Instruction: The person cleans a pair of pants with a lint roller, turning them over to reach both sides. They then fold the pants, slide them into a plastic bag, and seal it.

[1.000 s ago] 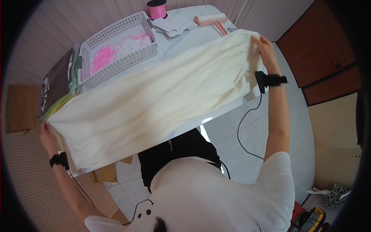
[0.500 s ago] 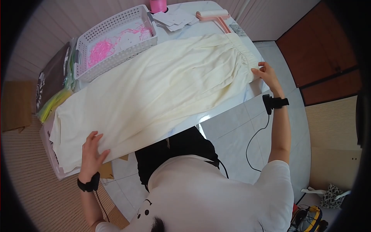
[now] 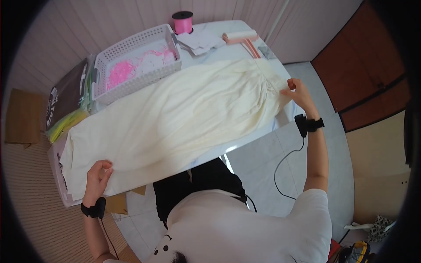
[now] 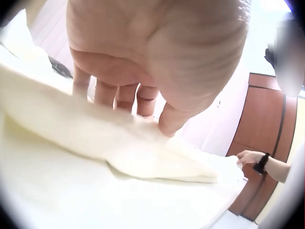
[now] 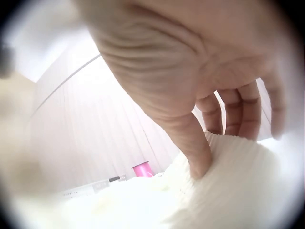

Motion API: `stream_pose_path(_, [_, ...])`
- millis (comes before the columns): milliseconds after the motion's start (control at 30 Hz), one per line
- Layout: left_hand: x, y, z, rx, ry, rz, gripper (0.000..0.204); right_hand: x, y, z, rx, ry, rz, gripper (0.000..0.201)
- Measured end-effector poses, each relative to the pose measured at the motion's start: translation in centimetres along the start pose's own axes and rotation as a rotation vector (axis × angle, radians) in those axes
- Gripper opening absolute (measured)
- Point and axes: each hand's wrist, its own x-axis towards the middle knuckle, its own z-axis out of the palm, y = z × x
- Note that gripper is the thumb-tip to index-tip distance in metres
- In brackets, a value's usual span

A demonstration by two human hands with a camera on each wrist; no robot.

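L hand sits at the garment's hem end, approx 7 o'clock in head view; fingers curled, pinching up a fold of the cream garment. Left wrist view confirms: thumb and fingers clamped on a raised ridge of cloth. R hand at approx 3 o'clock, thumb and fingers nipping the gathered waistband end; right wrist view shows the thumb pressed into pleated fabric. Hands well apart, one at each end of the cloth.

Garment lies flat on the white table, long axis running from 7–8 o'clock (hem) up to 2 o'clock (waistband), waistband end pointing toward the R hand. Hem end overhangs the table's edge at the L.

Beyond it, approx 11 o'clock: white perforated basket w/ pink shredded strands inside, just beside the garment's far edge. Pink ribbon spool at 12 o'clock, loose white cards next to it, pink lint roller at approx 1 o'clock. Dark bag at 9–10 o'clock carries white lettering, too blurred to read. No other writing legible.
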Motion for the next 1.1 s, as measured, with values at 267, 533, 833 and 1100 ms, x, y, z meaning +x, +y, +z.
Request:
stream_pose_path(267, [9.2, 12.3, -0.1, 0.086, 0.018, 0.445, 0.024, -1.5, -8.1, -1.5, 0.423, -0.218, -0.193, 0.022])
stream_pose_path(533, [15.3, 23.9, 10.1, 0.137, -0.073, 0.907, 0.090, -12.0, -7.8, -2.2, 0.243, -0.116, -0.426, 0.026])
stream_pose_path(833, [14.3, 25.1, 18.6, 0.256, -0.234, 1.051, 0.093, -14.0, -3.8, -0.6, 0.400, -0.042, -0.142, 0.024])
stream_pose_path(1100, [16.6, 25.4, 18.7, 0.071, -0.016, 0.875, 0.056, -8.2, -4.2, -2.0, 0.656, 0.062, -0.095, 0.014])
